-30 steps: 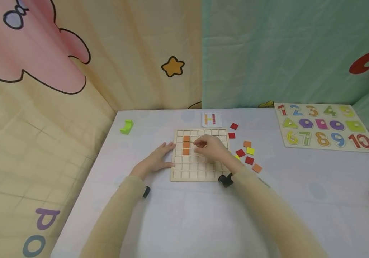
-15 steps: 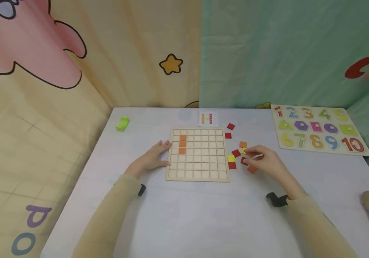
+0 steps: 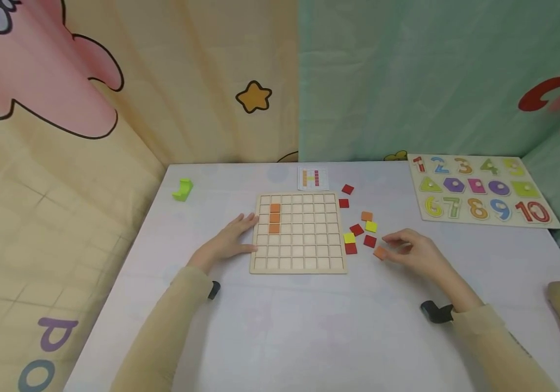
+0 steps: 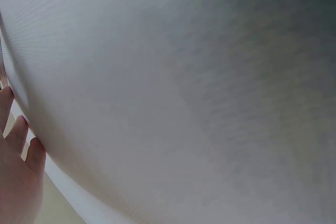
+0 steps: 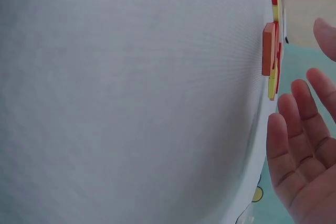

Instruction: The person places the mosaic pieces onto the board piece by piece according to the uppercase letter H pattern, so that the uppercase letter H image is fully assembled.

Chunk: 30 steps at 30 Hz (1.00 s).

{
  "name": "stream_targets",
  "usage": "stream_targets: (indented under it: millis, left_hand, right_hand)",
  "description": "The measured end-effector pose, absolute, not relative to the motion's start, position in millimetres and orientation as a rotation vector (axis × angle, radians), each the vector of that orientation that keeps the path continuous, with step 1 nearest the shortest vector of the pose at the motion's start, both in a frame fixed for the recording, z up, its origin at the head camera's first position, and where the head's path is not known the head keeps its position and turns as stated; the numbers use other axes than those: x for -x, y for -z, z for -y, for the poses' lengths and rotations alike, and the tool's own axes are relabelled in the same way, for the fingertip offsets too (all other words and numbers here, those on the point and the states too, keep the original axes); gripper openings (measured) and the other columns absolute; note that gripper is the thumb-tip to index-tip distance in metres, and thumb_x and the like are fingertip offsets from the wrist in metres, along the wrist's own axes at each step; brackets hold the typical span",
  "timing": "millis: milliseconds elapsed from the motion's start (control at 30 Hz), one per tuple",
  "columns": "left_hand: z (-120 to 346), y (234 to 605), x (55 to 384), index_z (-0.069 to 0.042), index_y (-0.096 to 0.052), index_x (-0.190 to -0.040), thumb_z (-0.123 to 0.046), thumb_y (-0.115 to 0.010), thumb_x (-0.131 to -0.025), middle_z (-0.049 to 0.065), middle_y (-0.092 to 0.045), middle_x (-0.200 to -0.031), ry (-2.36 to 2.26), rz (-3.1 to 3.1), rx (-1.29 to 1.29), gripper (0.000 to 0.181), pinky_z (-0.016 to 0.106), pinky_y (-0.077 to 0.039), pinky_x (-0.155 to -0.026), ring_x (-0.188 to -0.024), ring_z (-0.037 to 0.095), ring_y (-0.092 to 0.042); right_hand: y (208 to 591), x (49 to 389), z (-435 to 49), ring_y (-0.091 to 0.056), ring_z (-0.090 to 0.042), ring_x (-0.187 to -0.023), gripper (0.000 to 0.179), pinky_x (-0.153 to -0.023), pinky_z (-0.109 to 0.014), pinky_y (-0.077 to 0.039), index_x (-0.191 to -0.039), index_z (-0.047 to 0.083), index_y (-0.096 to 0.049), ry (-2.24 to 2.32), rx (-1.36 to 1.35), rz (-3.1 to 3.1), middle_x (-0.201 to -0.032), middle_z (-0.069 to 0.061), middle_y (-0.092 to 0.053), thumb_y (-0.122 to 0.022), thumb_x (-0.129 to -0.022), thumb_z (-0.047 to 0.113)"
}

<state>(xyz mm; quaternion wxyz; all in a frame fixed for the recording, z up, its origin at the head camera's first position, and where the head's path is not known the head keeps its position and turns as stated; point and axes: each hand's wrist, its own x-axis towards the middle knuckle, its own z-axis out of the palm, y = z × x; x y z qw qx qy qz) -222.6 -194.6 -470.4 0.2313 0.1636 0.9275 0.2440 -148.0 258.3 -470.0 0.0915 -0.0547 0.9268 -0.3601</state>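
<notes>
The right hand (image 3: 414,251) is at the near end of the loose tiles, thumb and forefinger parted around an orange tile (image 3: 379,252) that lies on the table (image 3: 284,337). I find no grip: the right-wrist view shows the digits apart, and whether the thumb touches the tile I cannot tell. The left hand (image 3: 226,239) lies with fingers spread at the left edge of the grid board (image 3: 305,267), holding nothing; whether it bears any weight I cannot tell.

Principal risk, in my judgement: a missed pinch. The tile is thin, so a thumb coming in low could push it across the cloth instead of lifting it. It could then run into the red tile (image 3: 370,241) just beside it.

Second risk: crowding. A yellow tile (image 3: 349,238) and another red tile (image 3: 350,249) sit right beside the board's right edge. A hand passing low towards the board could drag them or ride one up onto the rim.

Third risk: board movement. Should the left hand lift or press unevenly, the board could slide, and the three orange tiles (image 3: 274,218) in its second column could jump their cells.

Fourth risk: misplacement. The pattern card (image 3: 313,178) stands beyond the board and is small in my view; a miscount of cells would put a tile in the wrong row.
</notes>
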Motion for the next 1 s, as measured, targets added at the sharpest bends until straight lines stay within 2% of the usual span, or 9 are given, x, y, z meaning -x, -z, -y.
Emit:
stream_targets:
  millis: [367, 1000]
  left_hand:
    - [195, 470, 222, -0.014, -0.021, -0.158, -0.034, -0.072, -0.089, 0.004, -0.012, -0.167, -0.674, -2.556, -0.462, 0.088, 0.056, -0.009, -0.123, -0.154, 0.032, 0.000]
    - [196, 475, 224, -0.016, -0.021, -0.158, -0.036, -0.071, -0.089, 0.003, -0.011, -0.167, -0.685, -2.555, -0.466, 0.088, 0.055, -0.009, -0.123, -0.155, 0.031, 0.000]
  right_hand:
    - [475, 153, -251, -0.060, -0.030, -0.105, 0.041, -0.093, -0.051, -0.054, -0.120, 0.006, -0.067, 0.979, 0.166, -2.750, -0.116, -0.015, -0.065, -0.077, -0.084, 0.023]
    - [472, 159, -238, -0.057, -0.025, -0.090, 0.038, -0.084, -0.044, -0.057, -0.115, 0.000, -0.068, 0.819, 0.169, -2.765, -0.105, -0.016, -0.066, -0.078, -0.082, 0.014]
